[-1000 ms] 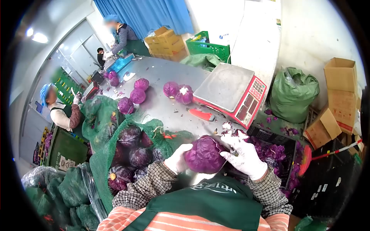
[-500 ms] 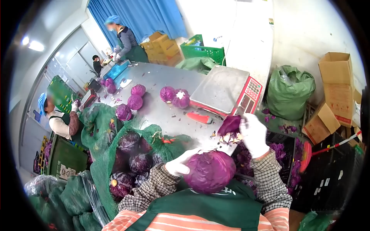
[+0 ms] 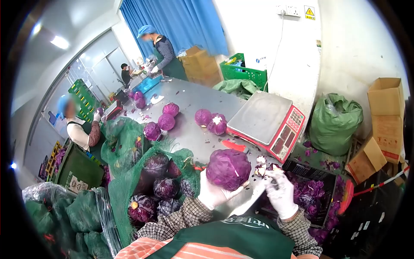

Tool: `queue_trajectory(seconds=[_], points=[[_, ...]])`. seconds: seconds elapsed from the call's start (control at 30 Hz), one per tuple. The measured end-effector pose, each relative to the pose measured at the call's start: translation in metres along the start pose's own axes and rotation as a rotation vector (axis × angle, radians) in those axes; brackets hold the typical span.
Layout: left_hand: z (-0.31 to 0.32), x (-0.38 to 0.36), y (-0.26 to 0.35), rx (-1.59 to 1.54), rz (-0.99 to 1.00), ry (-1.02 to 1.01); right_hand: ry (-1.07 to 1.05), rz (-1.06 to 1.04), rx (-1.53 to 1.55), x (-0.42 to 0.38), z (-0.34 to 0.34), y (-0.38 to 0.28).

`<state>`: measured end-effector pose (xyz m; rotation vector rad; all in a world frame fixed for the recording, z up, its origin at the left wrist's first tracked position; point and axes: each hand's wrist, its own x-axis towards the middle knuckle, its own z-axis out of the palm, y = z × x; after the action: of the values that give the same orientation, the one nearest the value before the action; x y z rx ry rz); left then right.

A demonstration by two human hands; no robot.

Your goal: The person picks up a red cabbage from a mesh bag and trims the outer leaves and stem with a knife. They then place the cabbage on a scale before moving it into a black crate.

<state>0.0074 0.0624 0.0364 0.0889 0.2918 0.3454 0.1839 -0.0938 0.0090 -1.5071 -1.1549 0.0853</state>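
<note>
My left hand (image 3: 214, 193), white glove, cups a round red cabbage (image 3: 228, 169) from below, fingers wrapped on its underside; head is glossy purple w/ pale veins, held just above the near edge of the steel table (image 3: 189, 125). Right hand (image 3: 279, 193), also gloved, closed around sth small at the cabbage's right side, can't tell what, blurred; pale trimmings sit at the fingertips. Below the right hand, black plastic crate (image 3: 310, 172) w/ loose purple leaves. Left of me, green mesh sack (image 3: 129, 172) bulging w/ more dark cabbages. On the table beyond: red-handled knife (image 3: 235, 146), flat scale (image 3: 267, 118) w/ steel pan and red keypad, several trimmed cabbages. Far right: stuffed green bag (image 3: 336, 116), cardboard boxes (image 3: 386, 112). Other workers stand along the table's left and far end.
</note>
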Motion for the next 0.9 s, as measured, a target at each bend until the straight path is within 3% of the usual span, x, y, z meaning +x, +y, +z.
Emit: queue_trajectory(seconds=[0.17,0.43,0.47,0.57,0.63,0.7,0.73,0.77,0.8,0.83,0.87,0.9], points=[[0.008,-0.011,-0.003,0.003,-0.072,-0.017,-0.097,-0.347,-0.049,0.028,0.015,-0.046],[0.022,-0.031,-0.005,0.245,0.02,-0.064,-0.292,-0.576,-0.316,0.048,0.009,-0.056],[0.023,-0.031,-0.004,0.17,-0.003,-0.018,-0.317,-0.58,-0.361,0.048,0.008,-0.059],[0.015,-0.031,-0.008,0.148,0.065,-0.039,-0.178,-0.689,-0.298,0.052,0.016,-0.043],[0.017,-0.034,-0.009,0.003,0.057,-0.052,-0.145,-0.526,-0.174,0.057,0.024,-0.03],[0.019,-0.041,-0.005,0.039,-0.013,-0.035,0.03,-0.432,-0.102,0.071,0.022,-0.032],[0.02,-0.043,-0.003,0.051,-0.005,-0.033,0.124,-0.238,-0.088,0.075,0.018,-0.028],[0.02,-0.045,-0.002,0.063,0.003,-0.028,0.189,0.126,0.087,0.076,0.014,0.001],[0.019,-0.048,-0.001,0.074,0.013,-0.021,0.194,0.353,0.281,0.084,0.001,0.002],[0.01,-0.048,0.001,0.417,0.153,0.002,0.248,0.15,-0.049,0.085,-0.008,0.029],[-0.005,-0.044,0.005,0.763,0.299,0.022,0.126,0.05,-0.313,0.08,-0.025,0.056],[0.002,-0.047,0.008,0.542,0.249,-0.005,0.005,-0.059,-0.575,0.074,-0.035,0.074]])
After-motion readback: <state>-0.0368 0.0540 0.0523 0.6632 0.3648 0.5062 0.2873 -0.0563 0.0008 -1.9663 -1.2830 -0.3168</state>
